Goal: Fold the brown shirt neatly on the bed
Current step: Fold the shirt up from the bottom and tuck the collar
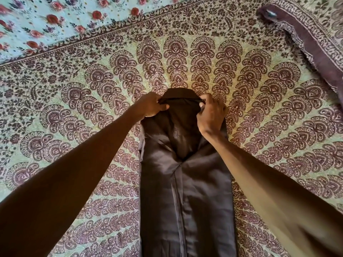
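Now | left hand (155, 105), right hand (210, 115) fingers clamped on brown shirt (185, 182) collar | bed (74, 108)

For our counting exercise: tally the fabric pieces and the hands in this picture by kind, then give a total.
Brown shirt: 1
Printed bedspread: 1
Floral cloth: 1
Hands: 2, left hand and right hand
Total: 5
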Tool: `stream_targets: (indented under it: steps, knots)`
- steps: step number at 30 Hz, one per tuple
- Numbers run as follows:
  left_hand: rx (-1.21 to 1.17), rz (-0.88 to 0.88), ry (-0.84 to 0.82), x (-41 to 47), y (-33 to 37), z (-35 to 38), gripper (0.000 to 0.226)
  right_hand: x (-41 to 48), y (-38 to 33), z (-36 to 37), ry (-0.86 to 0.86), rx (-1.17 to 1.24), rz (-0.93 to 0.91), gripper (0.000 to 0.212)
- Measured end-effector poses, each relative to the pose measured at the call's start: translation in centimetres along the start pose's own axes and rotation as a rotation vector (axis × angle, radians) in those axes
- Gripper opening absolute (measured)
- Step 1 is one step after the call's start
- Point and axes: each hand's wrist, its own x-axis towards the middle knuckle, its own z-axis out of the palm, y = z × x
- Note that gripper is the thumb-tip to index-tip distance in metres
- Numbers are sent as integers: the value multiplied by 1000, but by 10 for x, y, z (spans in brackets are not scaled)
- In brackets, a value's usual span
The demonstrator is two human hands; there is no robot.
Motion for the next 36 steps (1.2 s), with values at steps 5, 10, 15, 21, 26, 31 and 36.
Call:
stream_targets:
  steps: [5, 10, 15, 21, 26, 31, 36]
  knots:
    - [-384, 51, -50, -12, -7, 4, 27, -2, 0, 0, 46, 29, -32, 21]
    - [-674, 62, -124, -14, -20, 10, 33, -5, -1, 4, 103, 52, -67, 21]
    - [-755, -72, -206, -9, -23, 14, 37, -5, -1, 8, 133, 54, -60, 21]
    - [-276, -241, -281, 0, -8, 1, 71, -3, 0, 11, 76, -13, -25, 23]
    - [-299, -427, -434, 3, 13, 1, 62, -3, 0, 9, 65, -4, -17, 23]
    - [-250, -435, -446, 5, 16, -2, 76, -3, -2, 7, 47, 0, -13, 21]
    - [-90, -364, -424, 6, 18, -2, 72, -3, -3, 5, 47, 13, -6, 20]
